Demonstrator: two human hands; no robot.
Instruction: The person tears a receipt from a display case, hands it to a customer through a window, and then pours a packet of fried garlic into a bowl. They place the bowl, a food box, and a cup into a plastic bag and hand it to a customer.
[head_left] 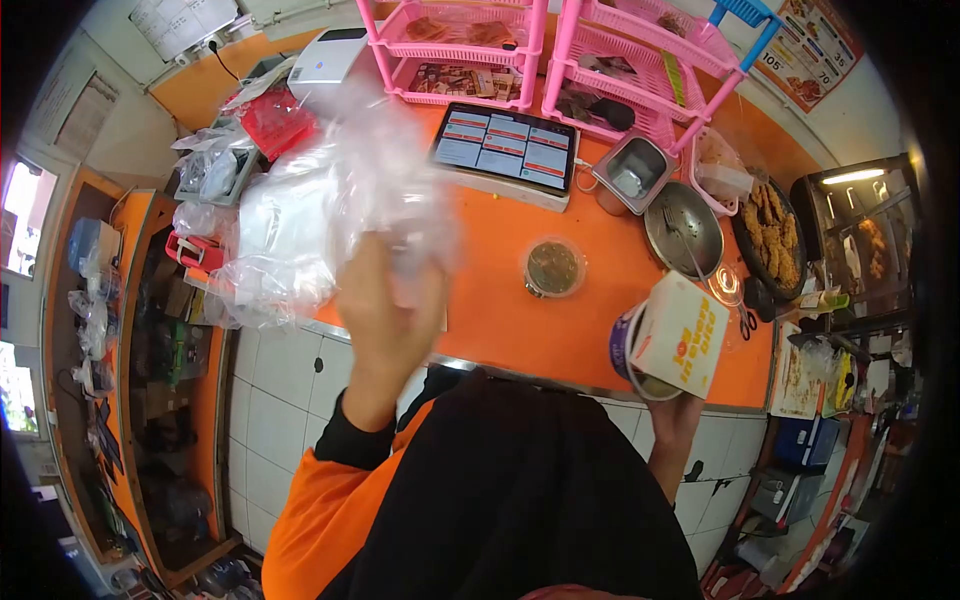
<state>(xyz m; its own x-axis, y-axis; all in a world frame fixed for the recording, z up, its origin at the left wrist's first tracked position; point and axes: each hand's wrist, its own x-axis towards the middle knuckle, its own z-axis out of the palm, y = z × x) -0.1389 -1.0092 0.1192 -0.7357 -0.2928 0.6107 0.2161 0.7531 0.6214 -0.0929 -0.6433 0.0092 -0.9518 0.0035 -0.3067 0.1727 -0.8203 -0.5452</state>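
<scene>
My left hand [385,315] is raised over the left part of the orange counter, its fingers closed on a clear plastic bag [400,190] that is smeared by motion. At the counter's front edge on the right, my right hand [672,418] supports a white paper food box [682,335] with orange lettering. A purple-and-white paper bowl [622,345] is pressed against the box in the same hand, partly hidden by it. Between the two hands stands a round, clear lidded tub [554,267] with brownish-green contents.
A stack of clear plastic bags [285,230] covers the counter's left side. Behind are a tablet [505,147] and pink racks [460,80]. To the right lie a metal bowl [684,230], a steel container [636,172], a black tray of fried food [768,235] and scissors [748,322].
</scene>
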